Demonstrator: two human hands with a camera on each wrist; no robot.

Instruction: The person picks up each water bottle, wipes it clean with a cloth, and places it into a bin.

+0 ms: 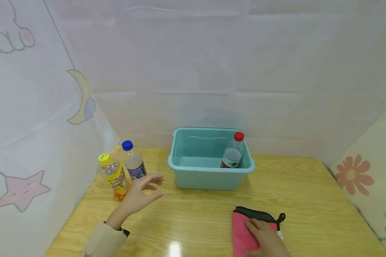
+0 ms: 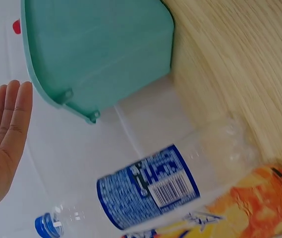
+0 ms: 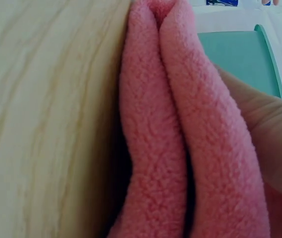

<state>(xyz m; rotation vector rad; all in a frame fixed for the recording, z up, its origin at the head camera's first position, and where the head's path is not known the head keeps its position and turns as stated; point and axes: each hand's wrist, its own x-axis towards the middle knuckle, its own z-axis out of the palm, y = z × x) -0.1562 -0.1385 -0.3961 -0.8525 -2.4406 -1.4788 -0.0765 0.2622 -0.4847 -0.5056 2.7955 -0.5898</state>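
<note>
My left hand is held in the air with its fingers apart and holds nothing. Close by it stand a bottle with a blue cap and an orange drink bottle with a yellow cap. On the right, my right hand rests on a folded pink cloth with a black edge and a black loop. The right wrist view shows the cloth's fluffy folded layers lying along the tabletop, with part of the hand on their outer side.
A light teal plastic bin stands at the back middle of the wooden table. Inside it, a red-capped bottle leans toward the right wall. Pale printed sheets hang behind and at both sides.
</note>
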